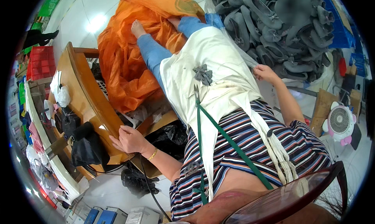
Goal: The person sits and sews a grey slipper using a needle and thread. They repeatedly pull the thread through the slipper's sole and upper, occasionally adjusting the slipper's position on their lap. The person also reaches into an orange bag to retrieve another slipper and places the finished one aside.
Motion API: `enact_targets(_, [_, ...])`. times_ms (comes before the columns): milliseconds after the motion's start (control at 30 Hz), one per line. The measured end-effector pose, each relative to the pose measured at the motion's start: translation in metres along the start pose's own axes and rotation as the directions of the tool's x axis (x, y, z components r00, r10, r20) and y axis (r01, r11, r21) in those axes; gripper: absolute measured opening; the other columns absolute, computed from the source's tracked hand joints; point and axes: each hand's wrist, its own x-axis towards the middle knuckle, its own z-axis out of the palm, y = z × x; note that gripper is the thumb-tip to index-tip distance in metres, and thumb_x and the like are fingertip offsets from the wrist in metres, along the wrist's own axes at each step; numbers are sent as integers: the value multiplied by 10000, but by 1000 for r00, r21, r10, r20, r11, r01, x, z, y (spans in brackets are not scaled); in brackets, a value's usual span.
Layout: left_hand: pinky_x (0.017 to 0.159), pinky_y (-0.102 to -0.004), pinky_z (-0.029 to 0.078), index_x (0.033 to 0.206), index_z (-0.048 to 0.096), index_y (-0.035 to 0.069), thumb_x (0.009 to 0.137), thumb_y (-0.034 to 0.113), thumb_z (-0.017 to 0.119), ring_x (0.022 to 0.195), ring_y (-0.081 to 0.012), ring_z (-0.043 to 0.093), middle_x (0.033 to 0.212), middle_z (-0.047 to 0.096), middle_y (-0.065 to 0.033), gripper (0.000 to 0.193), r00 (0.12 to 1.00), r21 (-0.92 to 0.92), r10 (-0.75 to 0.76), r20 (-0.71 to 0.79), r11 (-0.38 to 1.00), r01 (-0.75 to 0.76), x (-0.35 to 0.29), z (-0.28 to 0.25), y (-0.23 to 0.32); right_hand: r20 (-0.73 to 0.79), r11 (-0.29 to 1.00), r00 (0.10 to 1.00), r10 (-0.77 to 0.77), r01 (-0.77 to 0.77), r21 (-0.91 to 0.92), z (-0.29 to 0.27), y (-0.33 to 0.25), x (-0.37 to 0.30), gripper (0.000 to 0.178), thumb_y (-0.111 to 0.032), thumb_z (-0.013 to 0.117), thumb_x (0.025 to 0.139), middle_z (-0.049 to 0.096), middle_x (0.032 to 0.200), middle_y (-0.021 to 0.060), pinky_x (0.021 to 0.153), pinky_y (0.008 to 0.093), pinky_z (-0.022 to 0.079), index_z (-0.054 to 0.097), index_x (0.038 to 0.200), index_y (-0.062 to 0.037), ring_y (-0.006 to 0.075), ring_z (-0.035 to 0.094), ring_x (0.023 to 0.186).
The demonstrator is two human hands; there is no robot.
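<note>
My right hand (265,73) pinches the edge of a clear plastic bag (250,61) beside my thigh. Grey flat shoes with bows (269,32) are heaped in that bag. By the wooden table's edge, my left hand (131,140) is held loosely open, its fingers partly curled and nothing visible in them. A grey fabric bow (203,74) lies on the white apron (218,48) over my lap. Thread snips (196,92) hang from a green ribbon (230,140) round my neck and rest on the apron.
A curved wooden table (88,103) stands at my left, with black cloth (88,146) on it. Orange sheeting (125,67) spreads under my feet. A small fan (340,120) is at the right, and a black plastic bag (138,181) lies on the floor. A red crate (41,62) stands far left.
</note>
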Motion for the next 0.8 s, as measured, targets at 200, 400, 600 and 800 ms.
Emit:
enact_targets(200, [955, -527, 493, 793, 752, 52, 900, 190, 656, 1097, -370, 656, 827, 743, -97, 199, 1000, 8, 11, 27, 1000, -11, 10, -13, -1, 26, 998, 1000, 12, -11, -61, 8, -23, 6, 241, -277, 604, 941, 621, 761, 4, 515, 249, 452, 649, 920, -41, 82, 557, 607])
enact_targets(400, [930, -512, 497, 793, 763, 80, 880, 224, 677, 1082, -361, 657, 863, 741, -101, 189, 997, 57, -5, 80, 998, 1, 15, -19, 8, -49, 990, 996, -80, 74, -123, -25, -71, 14, 209, -245, 589, 943, 680, 855, 27, 570, 255, 498, 648, 962, -45, 84, 616, 703])
enact_targets(600, [961, -541, 467, 820, 747, 64, 918, 186, 661, 1143, -388, 611, 899, 747, -55, 178, 981, 64, 37, 193, 997, -50, 16, -42, 7, -126, 577, 834, -538, 255, -776, -41, -207, 84, 202, -184, 520, 960, 663, 859, 151, 683, 426, 518, 618, 998, -11, 288, 659, 787])
enact_targets(800, [1010, -556, 424, 836, 673, 40, 904, 45, 650, 1171, -366, 594, 1012, 712, -117, 72, 962, -418, 65, 265, 907, 54, 24, -69, 39, 520, 213, 823, -227, 563, -798, 131, -276, 145, 151, -112, 614, 828, 696, 975, 160, 747, 489, 551, 687, 952, -69, 360, 673, 927])
